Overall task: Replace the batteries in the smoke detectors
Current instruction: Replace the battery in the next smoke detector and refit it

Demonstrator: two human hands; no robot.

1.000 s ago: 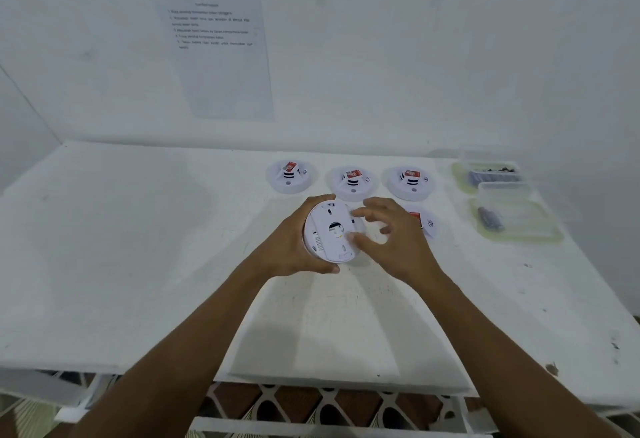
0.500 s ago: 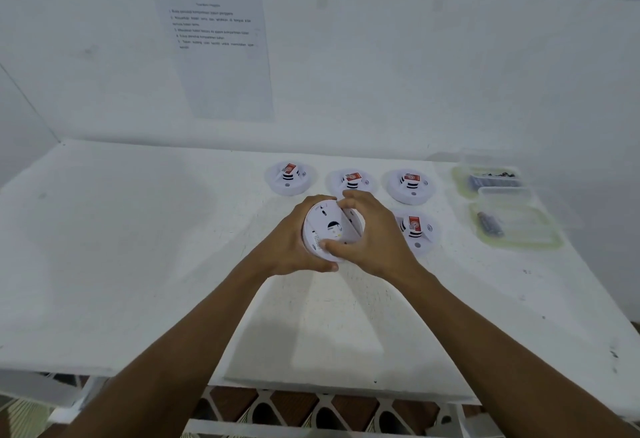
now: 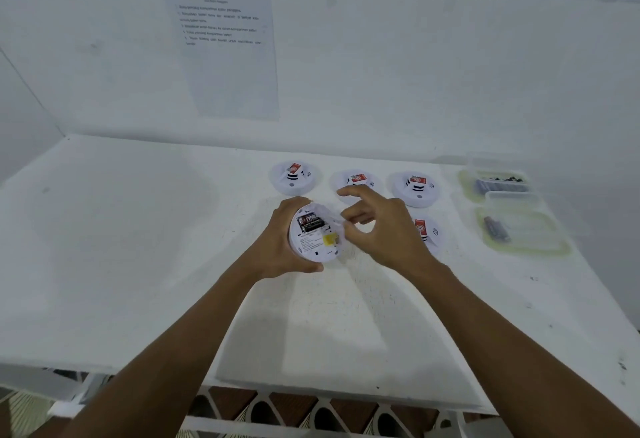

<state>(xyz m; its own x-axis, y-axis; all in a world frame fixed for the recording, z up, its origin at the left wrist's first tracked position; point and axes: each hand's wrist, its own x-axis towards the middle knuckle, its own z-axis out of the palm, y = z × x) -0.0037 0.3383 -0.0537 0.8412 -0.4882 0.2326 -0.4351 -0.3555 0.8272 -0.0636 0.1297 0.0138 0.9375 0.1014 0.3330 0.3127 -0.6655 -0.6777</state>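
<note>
My left hand grips a round white smoke detector from its left side and tilts it above the table. Its back is open, showing a black battery in the compartment and a small yellow part. My right hand is at the detector's right edge, thumb and forefinger pinched on the blurred white back cover, which is lifted off the back.
Several more smoke detectors rest face up on the white table: three in a back row and one behind my right hand. At the right stand two clear containers holding batteries.
The back cover was in place on the detector before. Now my right hand has pulled it away to the right, and the battery compartment shows.
</note>
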